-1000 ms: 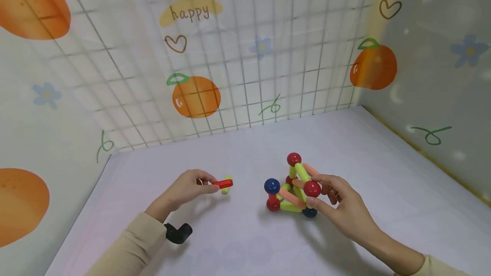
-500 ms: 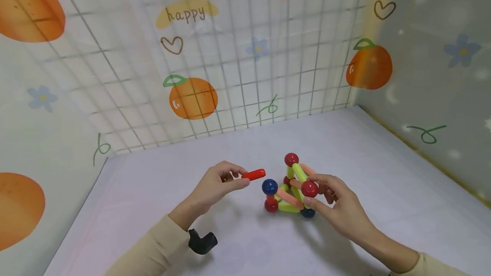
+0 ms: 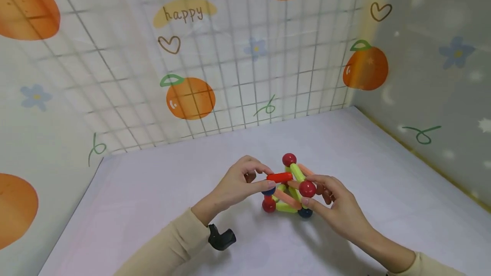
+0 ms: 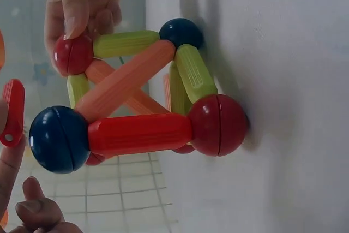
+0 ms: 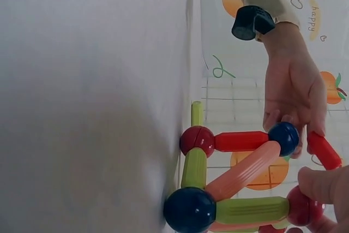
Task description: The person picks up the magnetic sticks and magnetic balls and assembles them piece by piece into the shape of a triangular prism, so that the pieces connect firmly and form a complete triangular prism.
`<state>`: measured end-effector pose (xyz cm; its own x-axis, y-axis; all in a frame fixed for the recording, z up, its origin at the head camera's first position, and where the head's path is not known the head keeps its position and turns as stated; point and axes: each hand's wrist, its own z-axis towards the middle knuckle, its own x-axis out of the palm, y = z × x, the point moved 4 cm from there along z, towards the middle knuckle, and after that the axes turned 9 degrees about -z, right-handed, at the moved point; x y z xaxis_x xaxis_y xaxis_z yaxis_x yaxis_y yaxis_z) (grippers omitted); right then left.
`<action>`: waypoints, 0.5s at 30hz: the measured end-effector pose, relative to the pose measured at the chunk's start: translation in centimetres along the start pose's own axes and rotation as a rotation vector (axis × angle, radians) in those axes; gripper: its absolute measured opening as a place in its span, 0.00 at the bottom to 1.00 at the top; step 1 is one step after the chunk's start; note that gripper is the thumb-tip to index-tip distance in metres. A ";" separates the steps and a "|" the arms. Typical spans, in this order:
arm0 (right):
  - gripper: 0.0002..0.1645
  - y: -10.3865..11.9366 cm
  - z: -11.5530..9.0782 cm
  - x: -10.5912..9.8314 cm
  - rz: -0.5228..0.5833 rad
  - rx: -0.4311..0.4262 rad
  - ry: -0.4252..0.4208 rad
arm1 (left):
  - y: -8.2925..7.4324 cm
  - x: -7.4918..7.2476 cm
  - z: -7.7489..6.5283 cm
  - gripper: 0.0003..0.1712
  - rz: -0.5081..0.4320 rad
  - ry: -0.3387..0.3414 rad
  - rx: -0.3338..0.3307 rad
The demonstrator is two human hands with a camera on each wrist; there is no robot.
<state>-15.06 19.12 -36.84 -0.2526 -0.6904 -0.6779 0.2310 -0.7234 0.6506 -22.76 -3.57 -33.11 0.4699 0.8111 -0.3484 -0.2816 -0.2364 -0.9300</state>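
Observation:
A framework of magnetic sticks and balls [image 3: 287, 199] stands on the table, its red, yellow-green and salmon sticks joined by red and dark blue balls. My left hand [image 3: 235, 186] pinches a red magnetic stick [image 3: 281, 177] between thumb and fingertips. In the head view that stick lies across the upper left blue ball [image 3: 268, 190]; the left wrist view shows it beside the same blue ball [image 4: 59, 139]. On the framework's right, my right hand [image 3: 343, 203] holds the upper red ball [image 3: 307, 189] with thumb and fingers.
A loose yellow-green stick [image 5: 197, 113] is on the table beyond the framework in the right wrist view. A black wrist camera [image 3: 222, 237] sticks out below the left sleeve [image 3: 172, 242]. Behind the table [image 3: 153, 199] rises a fruit-printed sheet [image 3: 222, 54].
My left hand has moved right with the red magnetic stick, from beside the loose yellow-green stick to the framework's blue ball. The right hand keeps its hold on the red ball.

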 end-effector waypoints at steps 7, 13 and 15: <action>0.29 0.0 0.0 -0.1 -0.005 -0.001 0.000 | -0.4 0.8 0.2 0.11 0.071 0.047 0.059; 0.29 0.0 0.0 -0.1 0.002 -0.012 -0.004 | -0.3 1.0 0.3 0.11 0.076 0.048 0.081; 0.29 0.0 0.0 -0.1 -0.002 -0.009 -0.004 | -0.2 1.0 0.3 0.11 0.079 0.046 0.084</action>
<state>-15.03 19.15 -36.75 -0.2567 -0.6889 -0.6779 0.2394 -0.7249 0.6460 -22.53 -2.54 -33.27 0.4804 0.7661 -0.4270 -0.3877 -0.2513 -0.8869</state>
